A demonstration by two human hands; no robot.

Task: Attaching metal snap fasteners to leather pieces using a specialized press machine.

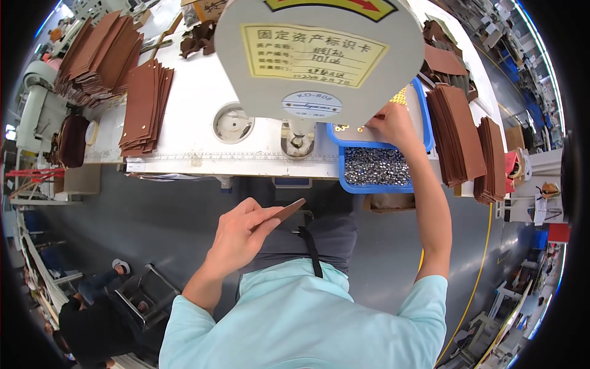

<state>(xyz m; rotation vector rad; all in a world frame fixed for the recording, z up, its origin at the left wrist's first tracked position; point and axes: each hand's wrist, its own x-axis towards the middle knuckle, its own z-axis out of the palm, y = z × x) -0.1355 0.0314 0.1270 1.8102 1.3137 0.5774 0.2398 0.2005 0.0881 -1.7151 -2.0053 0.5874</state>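
Note:
Between its thumb and fingers, my left hand (236, 237) grips a brown leather piece (289, 210), seen nearly edge-on in front of the table. My right hand (393, 125) reaches into the upper blue tray (425, 117) with its fingers pinched low among small gold-coloured rivet parts (398, 98). Whether a part sits between those fingertips is too small to make out. Just below, a second blue tray (343, 179) holds many small shiny silver pieces (375, 166). The grey-white machine head (319, 74) stands over the table, its metal working point (299, 142) left of the trays.
Brown leather pieces lie in stacks at the left (146, 111) and right (455, 132), with another pile (101, 55) farther left. A round recess (233, 123) and a ruler strip (246, 157) mark the white table. Another person (92, 323) is near a chair (147, 295) at lower left.

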